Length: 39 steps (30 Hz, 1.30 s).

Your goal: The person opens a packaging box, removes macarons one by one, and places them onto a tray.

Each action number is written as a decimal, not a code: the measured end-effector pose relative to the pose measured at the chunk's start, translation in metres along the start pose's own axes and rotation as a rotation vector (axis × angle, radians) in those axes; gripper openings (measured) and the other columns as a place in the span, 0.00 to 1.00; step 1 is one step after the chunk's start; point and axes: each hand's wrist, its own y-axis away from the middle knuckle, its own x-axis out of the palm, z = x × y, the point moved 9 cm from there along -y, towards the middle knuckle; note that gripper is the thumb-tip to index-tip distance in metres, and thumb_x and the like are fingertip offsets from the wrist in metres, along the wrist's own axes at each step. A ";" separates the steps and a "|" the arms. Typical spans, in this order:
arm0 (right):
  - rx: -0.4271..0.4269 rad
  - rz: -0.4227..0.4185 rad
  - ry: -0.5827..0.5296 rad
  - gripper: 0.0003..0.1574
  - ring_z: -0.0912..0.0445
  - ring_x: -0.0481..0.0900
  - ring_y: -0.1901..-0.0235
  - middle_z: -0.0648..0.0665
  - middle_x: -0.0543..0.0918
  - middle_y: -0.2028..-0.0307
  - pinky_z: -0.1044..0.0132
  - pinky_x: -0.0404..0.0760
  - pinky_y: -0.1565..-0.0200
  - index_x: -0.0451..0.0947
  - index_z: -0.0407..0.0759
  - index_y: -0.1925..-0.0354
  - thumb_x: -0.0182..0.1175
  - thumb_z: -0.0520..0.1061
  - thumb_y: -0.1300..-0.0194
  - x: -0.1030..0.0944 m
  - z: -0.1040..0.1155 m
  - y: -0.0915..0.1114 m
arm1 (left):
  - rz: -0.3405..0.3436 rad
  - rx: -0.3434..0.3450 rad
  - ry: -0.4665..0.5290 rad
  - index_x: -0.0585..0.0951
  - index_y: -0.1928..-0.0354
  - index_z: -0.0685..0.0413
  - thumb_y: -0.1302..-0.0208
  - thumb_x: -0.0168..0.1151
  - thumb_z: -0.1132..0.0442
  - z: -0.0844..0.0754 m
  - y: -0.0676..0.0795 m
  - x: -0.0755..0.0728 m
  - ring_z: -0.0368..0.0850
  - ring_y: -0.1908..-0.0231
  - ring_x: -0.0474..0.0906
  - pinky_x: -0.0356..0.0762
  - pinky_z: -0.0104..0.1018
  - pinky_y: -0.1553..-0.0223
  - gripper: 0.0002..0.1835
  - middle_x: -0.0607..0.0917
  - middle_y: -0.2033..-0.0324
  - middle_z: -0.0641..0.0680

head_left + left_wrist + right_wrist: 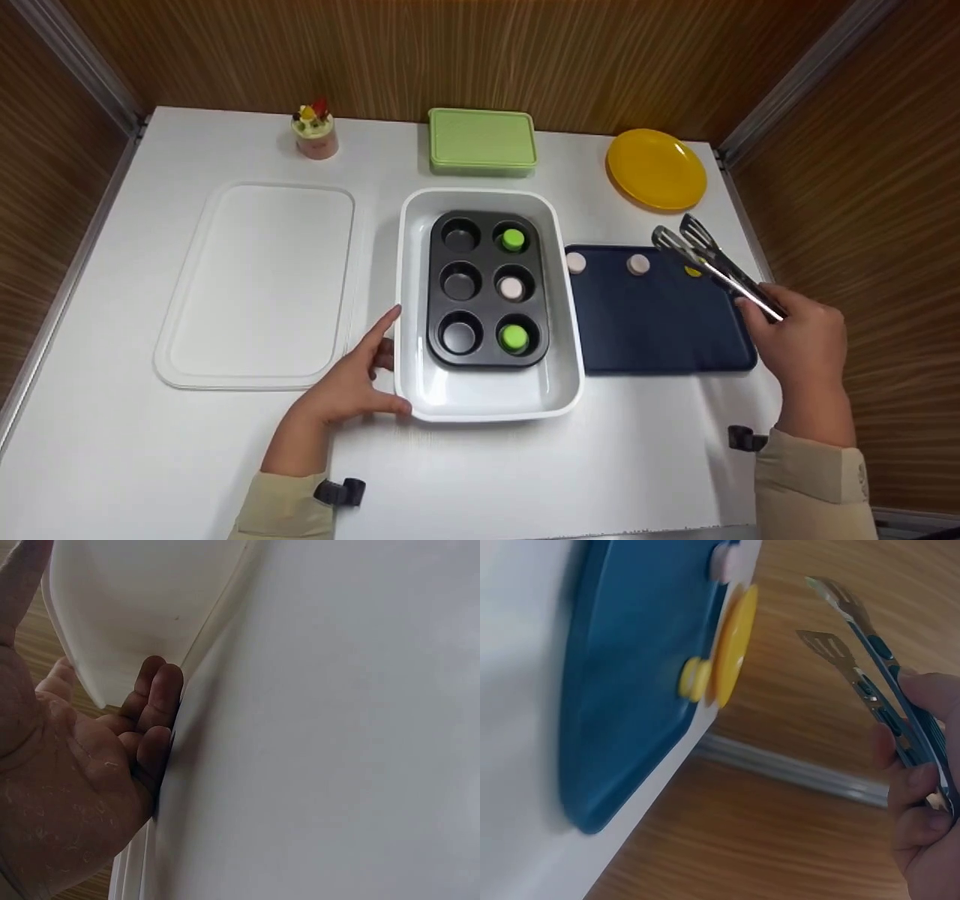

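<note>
Right hand point(802, 337) clamped on the tongs point(739, 286); their tips stand apart, raised over the navy tray point(660, 330) by its far right corner. Tray lies toward the bench's point(645, 450) right edge. Along the tray's far edge I log a pink piece point(576, 262) at the far left corner, a second pink piece point(638, 264) midway, and a yellow piece point(693, 271) toward the far right corner, half hidden by the tongs.

Left hand point(349, 386): thumb and forefinger spread apart, touching the white basin point(480, 394) at its left edge and near left corner. The muffin tin point(482, 289) sits inside.

Risks, as I judge them: tips lowered off-centre could shoot the yellow piece over the tray's far edge; the tongs themselves block the head view there. Smooth metal may let a round piece slip. No hand steadies the tray, so a low push could skid it. I'd worry about the far left pink piece too: right beside the basin's rim, little room for spread tips. A hard left-hand press could shift basin and tin together.
</note>
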 end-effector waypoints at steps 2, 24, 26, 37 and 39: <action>-0.029 -0.019 -0.023 0.17 0.34 0.86 0.66 0.31 0.90 0.61 0.62 0.67 0.64 0.89 0.33 0.51 0.75 0.39 0.38 -0.002 0.012 0.003 | 0.000 0.004 -0.008 0.45 0.13 0.43 0.56 0.91 0.57 0.000 0.000 0.000 0.56 0.47 0.80 0.71 0.39 0.53 0.75 0.80 0.47 0.61; -0.520 0.003 -0.173 0.20 0.44 0.87 0.77 0.35 0.90 0.67 0.50 0.80 0.76 0.89 0.31 0.54 0.78 0.42 0.43 0.006 0.125 0.045 | -0.002 -0.009 -0.011 0.45 0.13 0.42 0.55 0.90 0.57 -0.003 0.001 0.000 0.56 0.47 0.81 0.68 0.42 0.53 0.75 0.81 0.46 0.61; -0.541 0.020 -0.180 0.20 0.44 0.87 0.77 0.35 0.90 0.67 0.49 0.80 0.77 0.89 0.32 0.54 0.78 0.42 0.44 0.009 0.131 0.049 | -0.001 -0.009 -0.012 0.45 0.13 0.42 0.55 0.90 0.57 -0.003 0.000 0.000 0.56 0.47 0.81 0.68 0.42 0.53 0.75 0.80 0.46 0.61; -0.595 0.134 -0.171 0.21 0.45 0.89 0.73 0.36 0.91 0.67 0.50 0.83 0.74 0.89 0.33 0.57 0.81 0.38 0.50 0.028 0.156 0.068 | -0.004 -0.024 -0.021 0.45 0.13 0.40 0.56 0.91 0.57 -0.001 0.002 0.000 0.55 0.46 0.81 0.69 0.43 0.52 0.75 0.80 0.45 0.61; -0.600 0.152 -0.164 0.20 0.45 0.89 0.72 0.36 0.91 0.67 0.49 0.84 0.73 0.90 0.33 0.58 0.82 0.39 0.49 0.033 0.158 0.071 | -0.006 -0.026 -0.022 0.45 0.13 0.40 0.56 0.90 0.57 -0.001 0.002 0.000 0.55 0.46 0.81 0.69 0.43 0.52 0.75 0.81 0.45 0.61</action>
